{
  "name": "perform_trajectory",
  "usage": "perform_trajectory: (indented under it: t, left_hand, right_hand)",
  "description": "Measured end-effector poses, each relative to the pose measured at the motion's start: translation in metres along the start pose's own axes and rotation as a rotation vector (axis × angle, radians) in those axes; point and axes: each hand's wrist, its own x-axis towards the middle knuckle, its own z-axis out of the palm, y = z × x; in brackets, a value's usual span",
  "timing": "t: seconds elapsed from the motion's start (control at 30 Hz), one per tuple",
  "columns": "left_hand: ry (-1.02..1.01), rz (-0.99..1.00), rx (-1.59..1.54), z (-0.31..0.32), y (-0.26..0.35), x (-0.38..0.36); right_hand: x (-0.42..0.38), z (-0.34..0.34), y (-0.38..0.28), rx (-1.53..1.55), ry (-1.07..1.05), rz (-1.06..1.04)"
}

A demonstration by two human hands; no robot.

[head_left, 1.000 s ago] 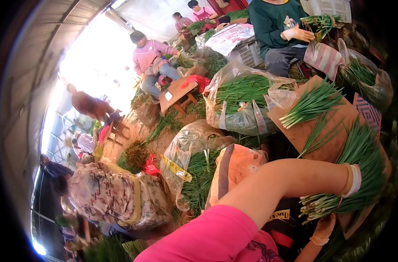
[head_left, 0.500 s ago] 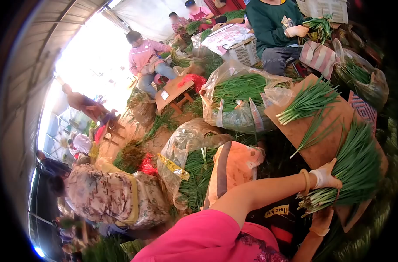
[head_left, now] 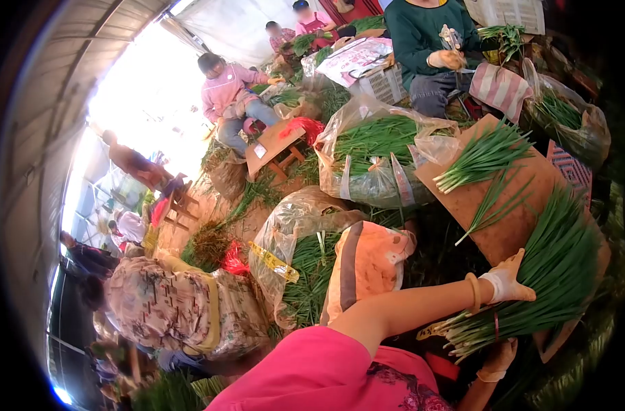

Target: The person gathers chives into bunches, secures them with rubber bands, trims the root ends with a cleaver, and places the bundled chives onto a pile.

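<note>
A large bundle of garlic chives (head_left: 556,264) lies over the right end of a brown board, pale stem ends toward me. A thin red band (head_left: 496,325) circles its stems. My left hand (head_left: 508,279), in a whitish glove with bare fingertips and a bracelet at the wrist, rests on top of the bundle, thumb and fingers spread. Below the stems, my right hand (head_left: 502,357), also partly gloved, grips the bundle from its near side; some of its fingers are hidden. A smaller bunch of chives (head_left: 484,157) and a few loose stalks (head_left: 492,205) lie on the board (head_left: 525,222).
Plastic bags full of chives (head_left: 377,147) stand beyond the board, another bag (head_left: 295,240) to the left. An orange cloth (head_left: 371,264) lies nearby. A person in dark green (head_left: 425,48) sits across; several others work around. A small wooden table (head_left: 275,147) stands farther back.
The bundle has shifted toward me and left, its stem ends now farther out. My left hand has spread its fingers on top, and the red band shows around the stems.
</note>
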Motion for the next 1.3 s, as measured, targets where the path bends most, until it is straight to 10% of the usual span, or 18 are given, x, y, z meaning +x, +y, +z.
perform_trajectory:
  t: [0.23, 0.33, 0.57, 0.8, 1.13, 1.3]
  left_hand:
    - [-0.085, 0.011, -0.275, -0.002, -0.012, -0.008]
    - [-0.143, 0.02, -0.482, -0.001, -0.031, -0.022]
    - [0.046, -0.05, -0.373, 0.012, -0.037, -0.018]
    - [-0.084, 0.075, -0.713, 0.004, -0.027, -0.026]
    - [-0.081, 0.887, -0.774, -0.106, 0.17, -0.025]
    - [-0.063, 1.01, -0.735, -0.123, 0.177, 0.001]
  right_hand:
    - [0.001, -0.01, 0.002, -0.171, -0.077, -0.248]
    - [-0.035, 0.002, -0.031, 0.501, -0.207, 0.114]
    - [-0.04, 0.035, -0.085, 0.238, -0.118, 0.216]
    - [-0.023, 0.031, -0.067, -0.018, -0.024, -0.141]
    - [0.002, 0.053, -0.357, -0.082, -0.089, -0.573]
    - [0.034, 0.056, -0.377, -0.129, -0.021, -0.645]
